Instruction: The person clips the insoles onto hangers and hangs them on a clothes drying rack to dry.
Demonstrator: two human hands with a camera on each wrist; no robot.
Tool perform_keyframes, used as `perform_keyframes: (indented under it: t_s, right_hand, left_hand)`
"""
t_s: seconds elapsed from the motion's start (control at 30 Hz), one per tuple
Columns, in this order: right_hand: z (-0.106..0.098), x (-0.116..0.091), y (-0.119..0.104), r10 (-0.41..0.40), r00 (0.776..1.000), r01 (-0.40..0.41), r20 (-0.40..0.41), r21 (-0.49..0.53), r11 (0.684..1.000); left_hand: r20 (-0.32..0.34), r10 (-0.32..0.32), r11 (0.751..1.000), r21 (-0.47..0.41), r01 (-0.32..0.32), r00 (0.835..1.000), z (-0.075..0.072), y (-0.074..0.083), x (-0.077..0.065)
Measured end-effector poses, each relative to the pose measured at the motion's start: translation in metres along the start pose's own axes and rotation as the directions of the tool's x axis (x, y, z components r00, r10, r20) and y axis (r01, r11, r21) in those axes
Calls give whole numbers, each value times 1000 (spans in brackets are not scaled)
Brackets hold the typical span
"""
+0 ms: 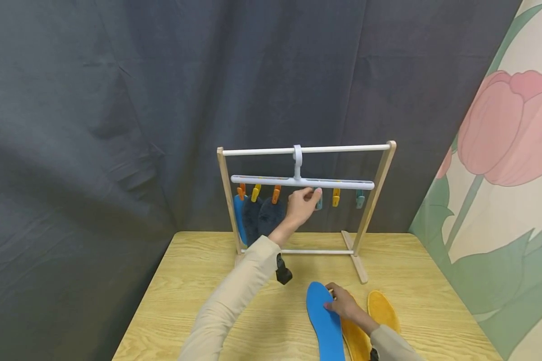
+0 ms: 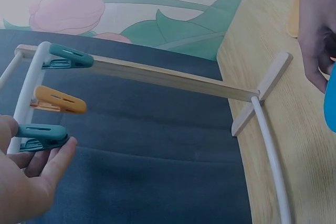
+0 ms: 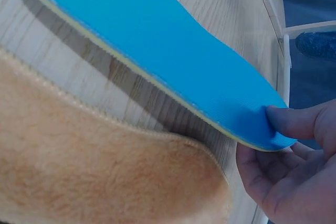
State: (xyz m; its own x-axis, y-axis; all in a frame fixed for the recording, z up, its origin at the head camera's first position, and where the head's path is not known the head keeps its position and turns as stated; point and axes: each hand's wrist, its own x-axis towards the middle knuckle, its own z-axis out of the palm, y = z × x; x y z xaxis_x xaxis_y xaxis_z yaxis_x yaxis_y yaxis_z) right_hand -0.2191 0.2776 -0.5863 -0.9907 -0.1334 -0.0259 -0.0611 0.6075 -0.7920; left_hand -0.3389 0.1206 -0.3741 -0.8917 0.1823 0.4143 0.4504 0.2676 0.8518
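Note:
Up at the white hanger bar, my left hand has its thumb and fingers round a teal clothespin. That clothespin hangs with nothing clipped in it. Low over the table, my right hand pinches one end of a blue insole, thumb on the blue face and fingers beneath. The insole's pale yellow edge is raised, and it casts a shadow on the wood. Beside it lies a fuzzy orange-yellow insole, partly covered by my right arm in the head view. A second yellow insole rests farther right.
A wooden rack carries the hanger. On its left side, orange and yellow clothespins hold dark fuzzy insoles and a blue insole. Bare yellow and teal clothespins hang at right. A dark curtain stands behind.

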Motion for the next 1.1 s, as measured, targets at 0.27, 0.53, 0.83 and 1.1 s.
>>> perform_keyframes:
  t_s: [0.27, 0.53, 0.83, 1.1]
  right_hand:
    - [-2, 1, -3, -33, 994, 36, -105, 28, 999]
    - [-6, 2, -10, -30, 991, 34, -129, 29, 999]
    - [-11, 4, -18, -104, 984, 109, -148, 29, 994]
    - [-20, 9, -33, -139, 971, 154, -197, 64, 986]
  left_hand:
    - [6, -35, 999, 32, 35, 999, -5, 0, 1]
    - [10, -44, 999, 13, 44, 999, -5, 0, 2]
    - [24, -55, 998, -10, 55, 998, -5, -3, 0]
    - [35, -39, 998, -55, 41, 999, -4, -2, -2]
